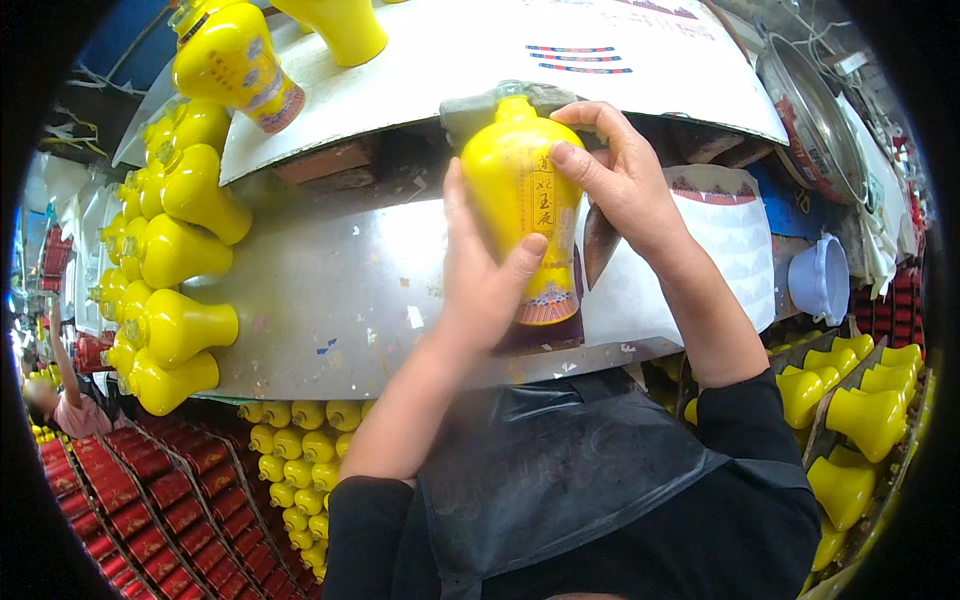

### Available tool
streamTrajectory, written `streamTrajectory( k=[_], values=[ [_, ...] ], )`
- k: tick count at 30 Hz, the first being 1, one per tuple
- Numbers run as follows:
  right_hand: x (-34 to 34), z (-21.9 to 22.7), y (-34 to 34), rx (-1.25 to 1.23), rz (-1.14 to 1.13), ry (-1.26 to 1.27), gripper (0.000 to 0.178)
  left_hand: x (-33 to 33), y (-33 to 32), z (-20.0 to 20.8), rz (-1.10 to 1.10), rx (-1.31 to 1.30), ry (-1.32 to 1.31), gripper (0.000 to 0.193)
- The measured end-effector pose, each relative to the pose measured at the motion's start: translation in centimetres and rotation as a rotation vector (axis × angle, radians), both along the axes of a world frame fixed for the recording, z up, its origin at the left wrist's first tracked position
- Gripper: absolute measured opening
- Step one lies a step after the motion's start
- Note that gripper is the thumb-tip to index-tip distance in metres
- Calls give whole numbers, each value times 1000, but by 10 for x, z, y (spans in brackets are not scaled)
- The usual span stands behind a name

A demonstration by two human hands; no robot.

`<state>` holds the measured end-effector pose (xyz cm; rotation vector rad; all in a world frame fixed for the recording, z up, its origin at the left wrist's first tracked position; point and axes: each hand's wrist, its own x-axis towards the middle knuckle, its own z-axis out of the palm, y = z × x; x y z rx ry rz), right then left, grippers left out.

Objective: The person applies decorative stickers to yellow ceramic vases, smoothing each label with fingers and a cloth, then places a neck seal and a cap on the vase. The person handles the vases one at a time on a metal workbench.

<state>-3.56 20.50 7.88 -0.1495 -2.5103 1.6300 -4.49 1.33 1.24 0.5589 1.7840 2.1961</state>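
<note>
A glossy yellow bottle (505, 165) with dark printed characters and a patterned band round its foot lies tilted in front of me, its neck pointing away. Along its left side my left hand (484, 265) is closed, with the thumb across the lower front. My right hand (620, 170) grips the right shoulder, thumb on the front and index finger curled near the neck. Beneath the neck is a grey pad (462, 118); a dark block (550, 335) sits under the foot. Beside my right wrist, a brown pointed piece (598, 245) shows, its kind unclear.
Yellow bottles (188, 255) lie stacked at the metal table's (300, 290) left edge. A decorated bottle (235, 65) and narrow printed strips (578, 58) rest on the white board (450, 55). Right are a decal sheet (690, 270), a pale bucket (818, 280) and racked bottles (865, 415).
</note>
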Motion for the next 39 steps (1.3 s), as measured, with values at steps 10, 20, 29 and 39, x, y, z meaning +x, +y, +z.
streamTrajectory(
  k=[10,20,29,39],
  values=[
    [7,3,1,672,102,487,35,-1,6,-4,107,-198,165,122],
    [5,8,8,647,163,344,39,1,-1,-4,174,-279,279,110],
    [10,0,6,529,152,341,43,-28,-3,19,277,-768,978,77],
    [7,7,14,463,201,199,47,-31,1,13,278,-622,882,81]
  ],
)
